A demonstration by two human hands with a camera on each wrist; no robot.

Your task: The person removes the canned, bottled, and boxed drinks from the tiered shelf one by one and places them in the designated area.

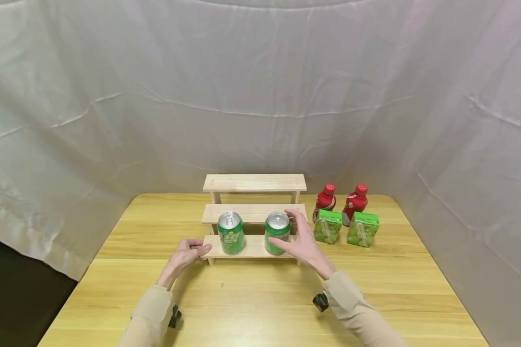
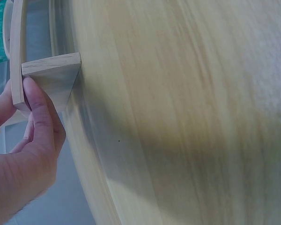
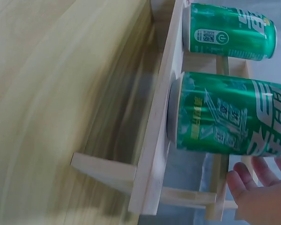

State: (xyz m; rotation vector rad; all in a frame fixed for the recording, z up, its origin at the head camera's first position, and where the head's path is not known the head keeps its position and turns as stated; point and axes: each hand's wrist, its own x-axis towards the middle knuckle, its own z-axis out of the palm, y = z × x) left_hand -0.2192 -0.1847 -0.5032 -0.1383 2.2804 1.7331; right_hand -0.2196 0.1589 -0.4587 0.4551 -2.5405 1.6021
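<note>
A three-tier wooden display rack stands on the table. My left hand pinches the left end of its lowest step, thumb on top and fingers underneath; in the left wrist view, fingertips press below the board. Two green soda cans stand upright on that step, the left can apart from the right can. Around the right can, my right hand is spread, thumb in front and fingers at its far right side. In the right wrist view its fingers show a gap from the can.
Right of the rack stand two red bottles with red caps, one bottle left of the other bottle. In front of them are two green drink cartons, the left carton and the right carton. A grey curtain surrounds the wooden table.
</note>
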